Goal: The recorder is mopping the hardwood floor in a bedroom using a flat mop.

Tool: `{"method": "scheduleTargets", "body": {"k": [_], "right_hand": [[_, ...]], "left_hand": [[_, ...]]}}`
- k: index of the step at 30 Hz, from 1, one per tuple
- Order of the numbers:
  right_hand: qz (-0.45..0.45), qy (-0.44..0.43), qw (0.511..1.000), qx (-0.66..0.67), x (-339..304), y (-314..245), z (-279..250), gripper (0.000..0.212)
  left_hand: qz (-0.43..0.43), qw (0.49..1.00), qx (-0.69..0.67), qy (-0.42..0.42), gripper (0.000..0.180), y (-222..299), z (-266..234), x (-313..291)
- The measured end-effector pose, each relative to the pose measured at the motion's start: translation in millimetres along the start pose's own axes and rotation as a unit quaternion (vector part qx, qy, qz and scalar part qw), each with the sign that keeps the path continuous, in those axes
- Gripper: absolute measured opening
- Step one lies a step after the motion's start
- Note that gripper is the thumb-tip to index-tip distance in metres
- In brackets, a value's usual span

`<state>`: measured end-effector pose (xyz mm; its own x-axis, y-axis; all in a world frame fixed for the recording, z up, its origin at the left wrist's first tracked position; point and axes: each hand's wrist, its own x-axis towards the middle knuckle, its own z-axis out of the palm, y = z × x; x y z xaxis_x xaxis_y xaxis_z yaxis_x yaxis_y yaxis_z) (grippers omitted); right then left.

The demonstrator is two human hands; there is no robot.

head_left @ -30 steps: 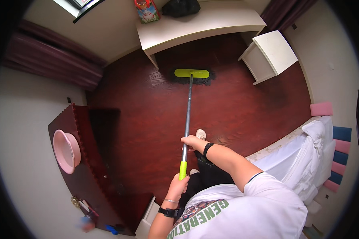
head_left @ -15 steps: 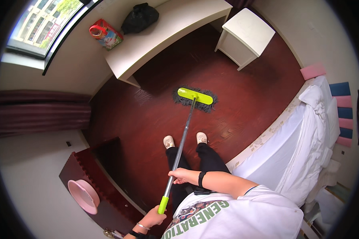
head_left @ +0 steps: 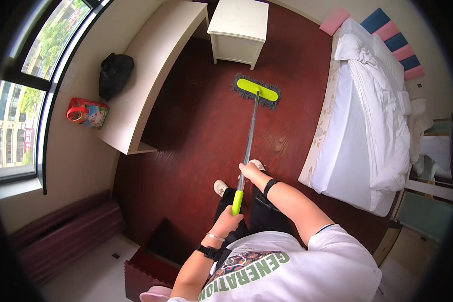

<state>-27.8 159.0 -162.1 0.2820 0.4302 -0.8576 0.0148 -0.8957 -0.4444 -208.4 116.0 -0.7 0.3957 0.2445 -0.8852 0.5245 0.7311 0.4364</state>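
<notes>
Mop head (head_left: pixel 257 89) shifted nearer white cabinet (head_left: pixel 238 22) ahead; bed (head_left: pixel 345 131) right, desk (head_left: pixel 151 65) left.

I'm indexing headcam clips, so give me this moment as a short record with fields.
Tool: flat mop with lime-green oblong plate and dark grey fringe
Left hand: wrapped around the lime-green grip at the near end
Right hand: wrapped around the grey metal pole, nearer the plate
Floor: dark red wood-grained floor, fringe resting on it
Ahead: white box-shaped cabinet
Left side: long white desk; bulky black bag and red patterned bag at its window side
Right side: bed with rumpled white bedding
</notes>
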Motion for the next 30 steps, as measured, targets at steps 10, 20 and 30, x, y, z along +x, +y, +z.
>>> {"method": "scheduleTargets", "body": {"k": [10,20,30], "right_hand": [[0.165,-0.320,0.883,0.302,-138.1,14.8,45.1,0.039],[0.068,-0.032,0.974,0.213,-85.1,1.8,-26.7,0.036],[0.038,0.034,0.984,0.169,28.8,-58.7,-206.4,0.033]], "left_hand": [[-0.091,0.992,-0.081,-0.036,0.013,21.2,-49.0,-122.6],[-0.060,0.997,-0.004,-0.043,0.018,54.6,20.6,-35.5],[-0.089,0.987,-0.127,-0.043,0.014,180.2,124.4,101.4]]}}
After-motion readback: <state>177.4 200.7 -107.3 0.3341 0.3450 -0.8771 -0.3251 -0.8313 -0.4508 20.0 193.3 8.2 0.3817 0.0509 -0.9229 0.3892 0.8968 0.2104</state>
